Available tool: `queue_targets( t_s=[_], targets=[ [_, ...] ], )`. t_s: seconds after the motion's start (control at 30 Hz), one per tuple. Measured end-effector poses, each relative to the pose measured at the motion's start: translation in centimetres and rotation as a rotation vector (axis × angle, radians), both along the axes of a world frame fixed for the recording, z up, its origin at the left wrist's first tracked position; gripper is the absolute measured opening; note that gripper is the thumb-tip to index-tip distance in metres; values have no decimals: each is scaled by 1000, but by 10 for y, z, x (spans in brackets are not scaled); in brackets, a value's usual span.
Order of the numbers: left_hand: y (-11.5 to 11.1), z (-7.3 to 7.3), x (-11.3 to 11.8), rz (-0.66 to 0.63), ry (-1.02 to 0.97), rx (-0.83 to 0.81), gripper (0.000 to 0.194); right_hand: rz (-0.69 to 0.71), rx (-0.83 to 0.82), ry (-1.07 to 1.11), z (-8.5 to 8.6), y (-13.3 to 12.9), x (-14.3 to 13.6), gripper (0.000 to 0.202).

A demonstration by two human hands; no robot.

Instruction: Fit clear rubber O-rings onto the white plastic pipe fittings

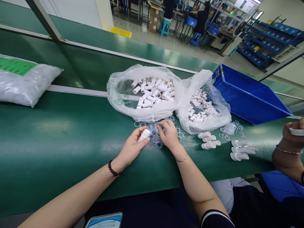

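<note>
My left hand point(133, 143) is closed around a white plastic pipe fitting point(143, 135), tilted with one end up and to the right. My right hand point(169, 133) hovers just right of it, thumb and index finger pinched; anything between the fingertips is too small to make out. Beneath both hands lies a loose pile of thin clear rings point(156, 139). Behind them stands an open plastic bag point(118, 106) of white pipe fittings point(154, 91). A second open bag point(187, 122) beside it holds smaller white fittings point(201, 107).
Several white fittings point(209, 141) stand right of my hand, with another group point(242, 150) beyond. A blue bin point(251, 98) sits at the back right. A full plastic bag point(26, 82) lies left on the green table point(71, 142). A co-worker's hand point(291, 136) holds a white piece.
</note>
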State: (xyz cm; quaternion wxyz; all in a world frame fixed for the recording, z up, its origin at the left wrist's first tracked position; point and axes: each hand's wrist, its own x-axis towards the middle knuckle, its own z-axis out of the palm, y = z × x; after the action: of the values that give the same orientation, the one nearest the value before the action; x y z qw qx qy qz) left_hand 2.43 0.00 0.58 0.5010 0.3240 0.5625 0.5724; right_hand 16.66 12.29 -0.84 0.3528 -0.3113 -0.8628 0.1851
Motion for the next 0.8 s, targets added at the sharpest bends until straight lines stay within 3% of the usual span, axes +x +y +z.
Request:
queue_targets(
  t_s=[0.13,0.27,0.47,0.63,0.7,0.8],
  targets=[
    [0,-1,-1,-35,154,0,45,142,-130,143,13,-13,1,17],
    [0,1,-3,-43,328,39,35,229,-64,74,17,-21,-1,17],
    [-2,2,-3,-65,482,46,26,256,34,23,13,-23,-5,15],
    [-3,2,-3,-95,559,49,21,296,29,20,12,-23,-5,15],
    [-5,3,-3,-111,577,38,24,323,-12,42,12,-22,-4,15],
    [-8,6,-5,-137,605,65,43,366,-87,75,12,-22,-4,15]
  ],
)
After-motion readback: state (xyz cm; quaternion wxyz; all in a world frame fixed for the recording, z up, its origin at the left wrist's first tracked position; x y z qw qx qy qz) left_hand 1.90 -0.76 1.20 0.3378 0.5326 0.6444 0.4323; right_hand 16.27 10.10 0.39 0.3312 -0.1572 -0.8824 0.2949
